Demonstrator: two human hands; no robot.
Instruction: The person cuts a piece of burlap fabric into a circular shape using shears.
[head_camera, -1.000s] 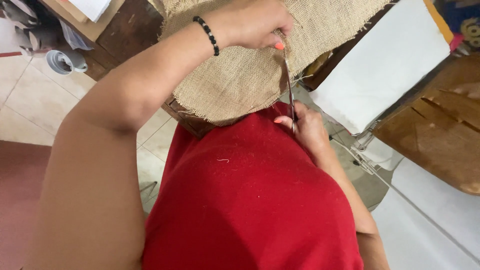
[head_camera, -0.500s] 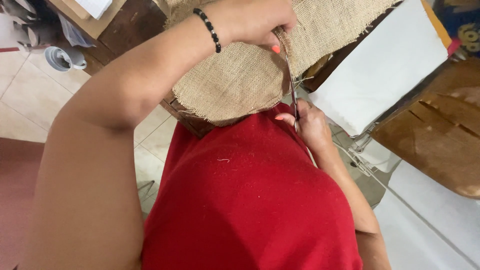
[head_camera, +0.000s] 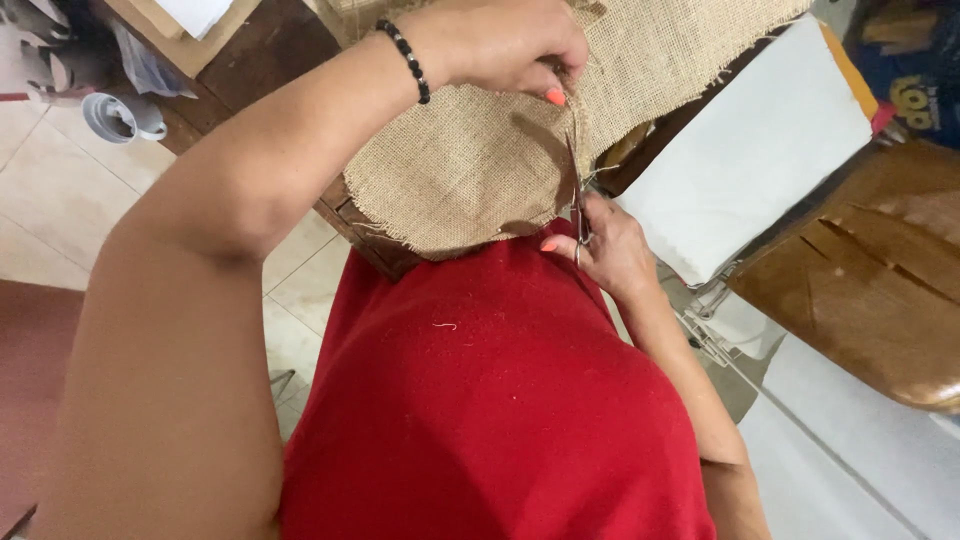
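Left hand (head_camera: 500, 45) comes first, reaching across from the left with a dark beaded bracelet (head_camera: 405, 60) at its wrist; its fingers are pressed together in a pinch on the burlap cloth (head_camera: 455, 165), gripping it at the cut line near the top of the view. That burlap is the landmark: a coarse tan sheet draped over the edge of a dark wooden table (head_camera: 265, 50), its frayed, rounded lower edge hanging toward the person's red shirt (head_camera: 480, 400). Far to the left of the burlap, on the tiled floor (head_camera: 40, 190), a small grey roll (head_camera: 120, 118) lies beside the table

At the burlap's right edge the scissors (head_camera: 577, 195) stand nearly upright in the view, their long axis running from the lower hand up toward the pinching fingers, so the uncut cloth lies straight ahead of the blades, away from the body. Right hand (head_camera: 605, 245) sits just below the burlap's lower right edge, curled closed around the scissor handles; whether the blades are parted or shut cannot be told. This hand is the nearer one to the cut's starting end, the other holds the far end taut

Right of the burlap lies a white sheet (head_camera: 745, 150), and beyond it a brown wooden chair seat (head_camera: 870, 290)
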